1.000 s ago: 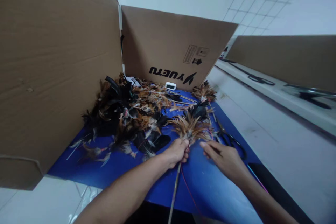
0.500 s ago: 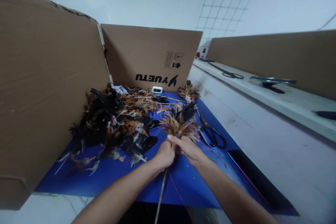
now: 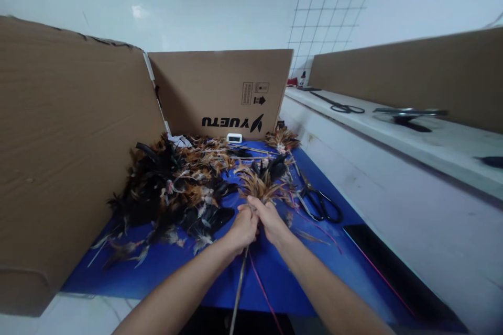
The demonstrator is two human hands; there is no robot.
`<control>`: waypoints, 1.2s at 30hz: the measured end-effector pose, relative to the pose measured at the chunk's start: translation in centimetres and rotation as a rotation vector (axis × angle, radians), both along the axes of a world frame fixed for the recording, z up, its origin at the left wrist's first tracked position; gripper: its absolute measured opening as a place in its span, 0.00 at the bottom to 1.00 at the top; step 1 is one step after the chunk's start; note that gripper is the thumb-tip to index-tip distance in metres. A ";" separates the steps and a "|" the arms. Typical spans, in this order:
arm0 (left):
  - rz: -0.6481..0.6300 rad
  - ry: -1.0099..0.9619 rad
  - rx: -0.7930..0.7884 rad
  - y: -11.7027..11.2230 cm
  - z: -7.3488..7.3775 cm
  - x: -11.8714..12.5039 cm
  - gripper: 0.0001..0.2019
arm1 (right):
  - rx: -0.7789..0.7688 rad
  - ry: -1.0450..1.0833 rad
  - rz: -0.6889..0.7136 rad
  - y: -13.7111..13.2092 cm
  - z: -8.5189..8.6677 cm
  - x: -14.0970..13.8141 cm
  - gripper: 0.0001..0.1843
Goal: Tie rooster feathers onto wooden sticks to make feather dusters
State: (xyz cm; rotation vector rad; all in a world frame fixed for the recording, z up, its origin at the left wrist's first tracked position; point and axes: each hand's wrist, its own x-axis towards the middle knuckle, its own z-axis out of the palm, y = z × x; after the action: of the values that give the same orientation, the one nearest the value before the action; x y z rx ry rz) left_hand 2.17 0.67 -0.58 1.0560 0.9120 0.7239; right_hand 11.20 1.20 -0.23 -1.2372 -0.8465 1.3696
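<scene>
My left hand (image 3: 242, 228) is closed round a thin stick (image 3: 238, 291) that carries a bunch of brown feathers (image 3: 259, 184) at its top. Touching it from the right, my right hand (image 3: 269, 220) has its fingers pinched at the base of the same bunch. A red thread (image 3: 262, 291) trails from the hands toward me. Both hands hover over a blue mat (image 3: 306, 272). A heap of black and brown feathers (image 3: 176, 183) lies to the left of them.
Black scissors (image 3: 320, 203) lie on the mat right of the hands. Cardboard walls (image 3: 70, 157) stand at the left and back. A small white device (image 3: 234, 138) sits at the back wall. A white ledge (image 3: 393, 131) with more scissors (image 3: 341, 107) runs along the right.
My right hand moved left from the mat near the scissors and joined the left hand at the feather bunch. The camera view tilted up and shifted.
</scene>
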 end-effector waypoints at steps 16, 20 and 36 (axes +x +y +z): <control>-0.141 -0.391 -0.371 2.2 0.3 -1.3 0.11 | 0.012 0.092 0.018 0.6 -0.7 0.7 0.22; -0.169 -0.392 -0.357 2.2 0.1 -1.5 0.13 | 0.005 0.063 0.033 0.5 -0.7 0.6 0.22; -0.256 -0.356 -0.363 2.1 0.4 -2.5 0.16 | 0.092 0.086 0.162 0.1 -0.6 0.6 0.21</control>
State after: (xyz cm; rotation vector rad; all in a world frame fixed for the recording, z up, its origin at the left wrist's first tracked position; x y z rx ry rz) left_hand -0.33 2.73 -0.15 0.6769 0.5592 0.4870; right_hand 11.78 1.31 -0.85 -1.0501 -0.9549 1.4855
